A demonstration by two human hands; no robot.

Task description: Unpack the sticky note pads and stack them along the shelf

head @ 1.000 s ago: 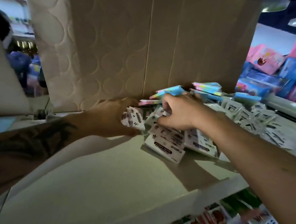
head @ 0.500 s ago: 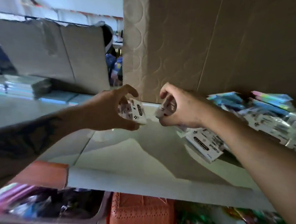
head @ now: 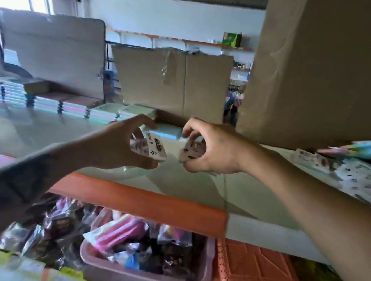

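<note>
Head view, left fingers (head: 146, 122): curled over the top of a small stack of white sticky note pads (head: 150, 147), thumb beneath, clamping it.
Left hand (head: 120, 143): raised above the shelf (head: 43, 130), just left of the right hand and not touching it.
Right fingers (head: 190, 129): bent round a second white pad packet (head: 191, 151), thumb under it, pinching it.
Right hand (head: 213, 149): level with the left, above the shelf.
Loose pads (head: 359, 177): a heap of white packets on the shelf at far right, pastel ones on top.
Cardboard box (head: 324, 74): tall, on the shelf behind the heap.
Shelf edge (head: 139, 200): orange strip, near side.
Below: pink bin (head: 142, 277) of wrapped goods, orange basket (head: 255, 275) to its right.
</note>
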